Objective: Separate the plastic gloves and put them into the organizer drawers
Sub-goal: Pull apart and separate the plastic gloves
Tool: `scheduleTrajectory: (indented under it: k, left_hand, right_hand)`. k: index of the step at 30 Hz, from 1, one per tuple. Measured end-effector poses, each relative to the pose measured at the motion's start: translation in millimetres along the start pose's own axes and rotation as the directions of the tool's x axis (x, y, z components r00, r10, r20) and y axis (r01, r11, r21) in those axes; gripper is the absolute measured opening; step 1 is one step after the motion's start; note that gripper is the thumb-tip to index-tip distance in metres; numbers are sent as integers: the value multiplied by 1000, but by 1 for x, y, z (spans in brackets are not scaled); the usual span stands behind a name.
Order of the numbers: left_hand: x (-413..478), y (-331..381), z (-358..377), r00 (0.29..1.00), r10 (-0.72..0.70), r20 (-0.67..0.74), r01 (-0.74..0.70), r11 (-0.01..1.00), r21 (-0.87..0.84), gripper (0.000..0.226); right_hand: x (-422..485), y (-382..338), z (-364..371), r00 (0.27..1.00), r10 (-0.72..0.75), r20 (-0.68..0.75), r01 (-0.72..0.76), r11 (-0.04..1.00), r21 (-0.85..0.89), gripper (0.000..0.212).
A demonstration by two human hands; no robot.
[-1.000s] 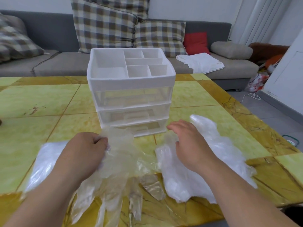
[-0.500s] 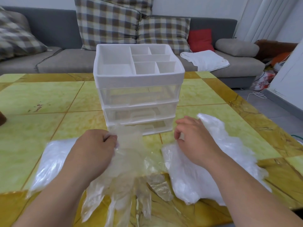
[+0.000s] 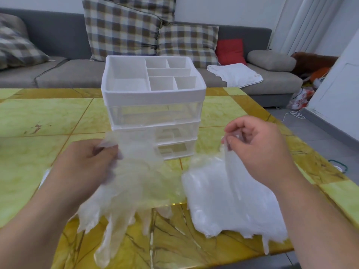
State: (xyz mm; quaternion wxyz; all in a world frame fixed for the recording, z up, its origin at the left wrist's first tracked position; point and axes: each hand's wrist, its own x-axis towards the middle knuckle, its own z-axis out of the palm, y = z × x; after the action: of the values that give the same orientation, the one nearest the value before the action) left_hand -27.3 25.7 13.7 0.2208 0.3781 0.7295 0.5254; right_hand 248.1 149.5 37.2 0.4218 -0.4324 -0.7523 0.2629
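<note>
One clear glove pinched by right fingers; left hand grips yellowish gloves.

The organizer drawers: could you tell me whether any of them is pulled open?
No, all three drawers sit closed and flush in the organizer.

"How is the light?"

"Bright, soft and even. It is strongest at the curtain, upper right, which is nearly washed out. Shadows are faint, with soft edges."

"Any glare?"

"A small glint on the glossy desk, near the middle of its front edge."

"Sharpness?"

"The left hand and the clear glove it grips are smeared by motion blur. The right hand and the white glove pinched in its fingers are crisper."

"Distortion?"

"It is a wide-angle view: the sofa bows and the wall at the right leans."
</note>
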Motion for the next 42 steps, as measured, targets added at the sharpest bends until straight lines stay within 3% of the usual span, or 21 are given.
scheduleTrajectory:
  k: [6,9,13,18,22,25,30,34,38,42]
  left_hand:
    - [-4,19,4,1000,-4,-19,-4,925,-380,27]
    - [-22,36,24,999,-6,32,21,875,-484,25]
    - [-44,46,59,987,66,144,-1,913,-408,27]
    - [-64,50,91,965,111,237,-17,929,-369,28]
    - [-71,45,104,947,133,292,-35,948,-316,31]
    - [-76,44,106,905,210,370,-84,941,-327,54]
    - [-78,45,104,829,247,501,-111,952,-286,31]
    - [-77,43,101,814,207,542,-62,960,-273,42]
    - [-85,50,105,837,238,493,-175,970,-172,48]
    - [-84,47,111,919,234,318,-194,969,-152,22]
  right_hand:
    - [-8,-12,-15,995,34,-91,-27,996,82,25]
    - [-10,-24,-15,991,65,-118,-47,988,146,24]
    - [-15,-47,-8,989,21,-149,0,990,141,23]
    - [-17,-56,9,979,-57,-198,41,996,-84,19]
    - [-17,-44,19,979,46,-197,-81,982,-170,14]
    - [-16,-39,19,969,107,-224,-151,970,-189,11]
    - [-14,-35,21,965,193,-179,-227,954,-197,15]
    - [-15,-33,20,970,194,-145,-221,955,-198,24]
    - [-18,-34,26,976,176,-132,-199,961,-193,25]
    - [-19,-36,30,974,154,-167,-191,952,-240,20]
